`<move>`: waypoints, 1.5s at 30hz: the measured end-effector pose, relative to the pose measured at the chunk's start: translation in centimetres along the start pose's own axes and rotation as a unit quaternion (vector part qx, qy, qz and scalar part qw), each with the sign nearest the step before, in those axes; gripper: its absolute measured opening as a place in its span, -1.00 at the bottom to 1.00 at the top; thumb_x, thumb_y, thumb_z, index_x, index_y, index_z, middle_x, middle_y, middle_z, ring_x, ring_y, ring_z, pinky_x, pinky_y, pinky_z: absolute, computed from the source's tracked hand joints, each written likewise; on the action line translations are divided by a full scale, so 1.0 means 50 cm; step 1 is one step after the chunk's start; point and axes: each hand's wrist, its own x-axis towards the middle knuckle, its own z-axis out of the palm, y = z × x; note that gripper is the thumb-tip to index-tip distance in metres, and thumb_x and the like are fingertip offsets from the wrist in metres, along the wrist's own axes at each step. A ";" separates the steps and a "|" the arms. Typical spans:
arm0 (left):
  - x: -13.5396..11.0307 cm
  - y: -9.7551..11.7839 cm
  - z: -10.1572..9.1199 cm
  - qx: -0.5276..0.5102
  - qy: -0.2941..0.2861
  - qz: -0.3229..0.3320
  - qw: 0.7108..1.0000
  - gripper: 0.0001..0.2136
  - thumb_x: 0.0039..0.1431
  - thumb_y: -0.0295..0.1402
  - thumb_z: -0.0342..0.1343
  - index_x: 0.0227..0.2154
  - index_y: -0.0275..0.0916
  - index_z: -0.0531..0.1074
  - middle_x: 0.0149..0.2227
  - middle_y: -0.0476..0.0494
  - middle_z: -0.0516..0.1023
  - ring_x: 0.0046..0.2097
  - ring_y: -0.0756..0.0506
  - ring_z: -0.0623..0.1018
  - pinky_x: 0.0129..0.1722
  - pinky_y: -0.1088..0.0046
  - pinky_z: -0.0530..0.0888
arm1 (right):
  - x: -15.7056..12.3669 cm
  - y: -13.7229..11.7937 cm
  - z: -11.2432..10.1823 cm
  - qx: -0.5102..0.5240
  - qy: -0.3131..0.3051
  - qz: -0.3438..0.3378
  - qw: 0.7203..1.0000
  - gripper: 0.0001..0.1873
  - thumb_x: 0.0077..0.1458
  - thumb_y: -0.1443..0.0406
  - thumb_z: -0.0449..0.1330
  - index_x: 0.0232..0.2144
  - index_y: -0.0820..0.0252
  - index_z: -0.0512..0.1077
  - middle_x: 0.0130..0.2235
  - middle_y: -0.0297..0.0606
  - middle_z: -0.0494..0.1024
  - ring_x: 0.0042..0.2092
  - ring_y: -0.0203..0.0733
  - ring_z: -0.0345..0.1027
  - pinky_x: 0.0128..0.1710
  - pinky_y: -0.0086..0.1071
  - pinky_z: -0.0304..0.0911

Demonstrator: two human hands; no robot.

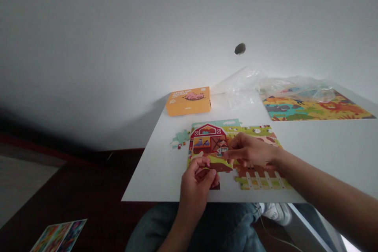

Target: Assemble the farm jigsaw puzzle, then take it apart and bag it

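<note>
A half-built farm jigsaw (212,138) with a red barn lies on the white table (159,173). My left hand (197,183) is closed, pinching a green and brown puzzle piece (220,162) just above the puzzle's lower left part. Over the middle of the puzzle, my right hand (251,150) has its fingers curled and its fingertips touch the same piece's upper edge. A white fence section (260,180) of the puzzle sits under my right wrist.
An orange puzzle box (188,101) stands at the table's far side. Loose teal pieces (180,139) lie left of the barn. A crumpled clear plastic bag (265,86) rests partly over a second colourful puzzle (319,108) at the far right. Another picture (57,236) lies on the dark floor.
</note>
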 end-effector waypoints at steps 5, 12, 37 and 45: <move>0.004 0.006 -0.014 0.020 -0.013 -0.010 1.000 -0.81 0.09 -0.30 0.17 -0.31 -0.26 0.33 -0.53 0.01 0.48 -0.49 0.01 0.47 -0.42 0.45 0.49 | 0.004 0.000 -0.004 0.000 0.014 -0.014 1.000 -0.80 0.02 0.20 0.23 -0.48 0.25 0.46 -0.52 -0.37 0.48 -0.60 -0.43 0.18 -0.67 -0.55 0.07; 0.008 0.004 -0.029 0.266 -0.043 0.064 0.961 -0.85 0.14 -0.34 0.09 -0.29 -0.25 0.50 -0.36 -0.11 0.56 -0.34 -0.09 0.55 -0.31 0.37 0.50 | -0.005 0.003 -0.010 -0.016 -0.157 0.111 0.981 -0.78 0.00 0.22 0.18 -0.50 0.30 0.45 -0.57 -0.33 0.52 -0.71 -0.46 0.16 -0.76 -0.59 0.02; -0.026 -0.018 -0.018 0.568 -0.117 0.274 0.767 -0.74 0.21 -0.42 0.05 -0.08 -0.13 0.51 0.00 -0.19 0.40 -0.06 -0.20 0.42 -0.05 0.11 0.43 | -0.002 0.027 0.014 -0.123 -0.122 0.201 0.964 -0.80 -0.10 0.29 0.18 -0.67 0.25 0.37 -0.70 -0.32 0.42 -0.76 -0.38 0.15 -0.76 -0.49 0.10; 0.071 0.035 -0.079 0.559 0.087 0.295 0.770 -0.72 0.24 -0.30 0.01 -0.03 -0.20 0.47 -0.07 -0.22 0.42 -0.02 -0.17 0.42 0.02 0.25 0.40 | 0.004 0.026 -0.014 -0.052 -0.050 0.116 0.991 -0.63 -0.03 0.10 0.23 -0.68 0.25 0.39 -0.77 -0.39 0.32 -0.78 -0.42 0.05 -0.81 -0.54 -0.15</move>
